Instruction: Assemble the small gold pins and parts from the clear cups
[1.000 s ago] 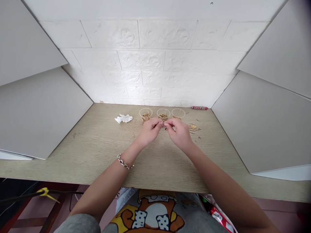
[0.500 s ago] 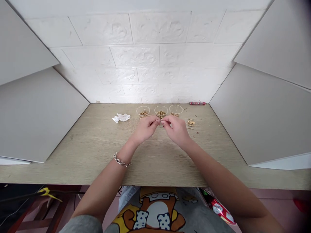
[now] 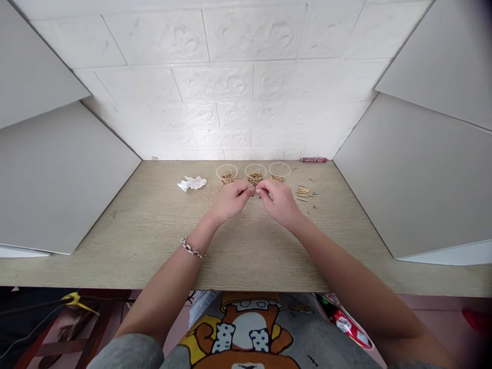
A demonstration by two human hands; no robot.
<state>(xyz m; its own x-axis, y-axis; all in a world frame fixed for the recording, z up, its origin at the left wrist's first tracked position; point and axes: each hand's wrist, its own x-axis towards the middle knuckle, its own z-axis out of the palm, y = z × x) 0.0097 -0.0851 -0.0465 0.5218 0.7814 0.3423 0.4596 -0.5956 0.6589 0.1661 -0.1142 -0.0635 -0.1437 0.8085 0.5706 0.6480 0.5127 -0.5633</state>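
Observation:
My left hand (image 3: 232, 199) and my right hand (image 3: 280, 203) meet fingertip to fingertip over the middle of the table. Both are closed in a pinch, and whatever sits between the fingers is too small to name. Just beyond them stand three clear round cups in a row: a left cup (image 3: 226, 175), a middle cup (image 3: 255, 175) and a right cup (image 3: 280, 171). Small gold-coloured pieces lie in each, partly hidden by my hands at the front. To the right of my right hand lies a loose pile of thin gold pins (image 3: 303, 191).
A crumpled white tissue (image 3: 192, 183) lies left of the cups. Against the back wall rests a red patterned pen-like tube (image 3: 314, 160). Grey-white panels flank the wooden table (image 3: 246, 256) on both sides. A few dark bits are scattered near the pins.
The camera view has tilted slightly, so the table sits a little higher in the picture. My hands stay pinched together at the same place, with hardly any shift.

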